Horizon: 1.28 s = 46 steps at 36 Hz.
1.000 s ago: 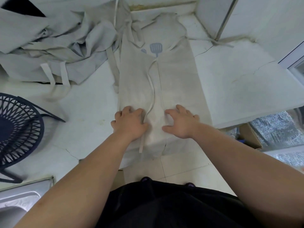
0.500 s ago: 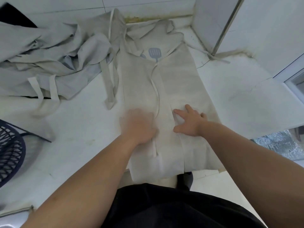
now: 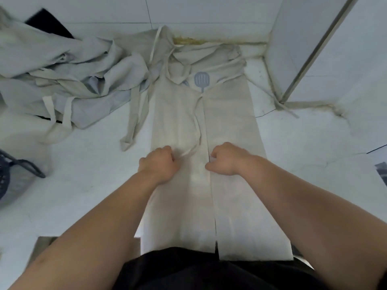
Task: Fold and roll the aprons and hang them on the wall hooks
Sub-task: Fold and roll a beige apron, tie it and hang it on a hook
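Observation:
A beige apron (image 3: 230, 122) with a blue spatula print (image 3: 201, 81) lies lengthwise on the white counter (image 3: 88, 185). Both its sides are folded in to a centre seam, and its lower end hangs over the front edge. A thin strap (image 3: 196, 126) runs down the middle. My left hand (image 3: 159, 164) sits on the left flap with its fingers curled into the cloth beside the strap. My right hand (image 3: 227, 160) has its fingers curled at the inner edge of the right flap. No wall hooks are in view.
A heap of several crumpled grey aprons (image 3: 69, 80) with loose straps fills the counter's back left. A dark wire basket (image 3: 8, 176) stands at the left edge. Tiled walls close the back, and a wall corner with a metal strip (image 3: 310, 59) juts in at the right.
Both hands were flat on the apron and now have their fingers curled into the cloth. My view has moved closer, and more of the apron's lower end shows.

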Available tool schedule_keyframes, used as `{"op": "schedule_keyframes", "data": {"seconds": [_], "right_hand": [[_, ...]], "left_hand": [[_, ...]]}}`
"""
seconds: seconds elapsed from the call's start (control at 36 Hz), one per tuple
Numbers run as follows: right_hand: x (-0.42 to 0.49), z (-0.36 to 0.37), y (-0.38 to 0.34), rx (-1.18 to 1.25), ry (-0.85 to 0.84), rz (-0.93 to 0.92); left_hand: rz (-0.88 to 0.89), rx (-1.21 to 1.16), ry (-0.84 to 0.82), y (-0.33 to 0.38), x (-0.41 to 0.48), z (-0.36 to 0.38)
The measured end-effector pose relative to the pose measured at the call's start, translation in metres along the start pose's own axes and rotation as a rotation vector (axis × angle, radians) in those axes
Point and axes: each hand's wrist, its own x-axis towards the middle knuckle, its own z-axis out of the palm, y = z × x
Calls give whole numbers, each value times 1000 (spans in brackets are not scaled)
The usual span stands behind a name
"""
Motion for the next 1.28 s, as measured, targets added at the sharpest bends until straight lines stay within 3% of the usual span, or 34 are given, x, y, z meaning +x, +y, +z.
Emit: {"op": "schedule_keyframes", "data": {"seconds": [0.14, 0.22, 0.39, 0.53, 0.64, 0.69, 0.81, 0.89, 1.0, 1.14, 1.28], "right_hand": [[19, -11, 7, 4, 5, -17], [28, -21, 4, 65, 66, -35], [48, -54, -8, 141, 136, -66], [65, -79, -8, 175, 172, -38], [89, -97, 0, 216, 229, 20], [102, -106, 4, 222, 248, 48], [133, -122, 11, 246, 278, 103], [158, -130, 15, 255, 293, 105], [184, -133, 18, 286, 287, 88], [201, -129, 19, 203, 202, 60], [204, -126, 24, 207, 334, 59]], "left_hand": [[-241, -93, 292, -18, 16, -39], [-350, -116, 383, -26, 25, -64], [-415, -215, 536, -39, 56, -101], [-420, -133, 574, -56, 92, -115], [-544, -17, 439, -54, 117, -107], [-458, 37, 393, -39, 128, -101], [140, -96, 357, -4, 157, -86], [382, -152, 181, 25, 169, -74], [342, -9, -8, 36, 190, -61], [322, 61, 131, 28, 206, -59], [229, 186, 193, 24, 222, -68]]}}
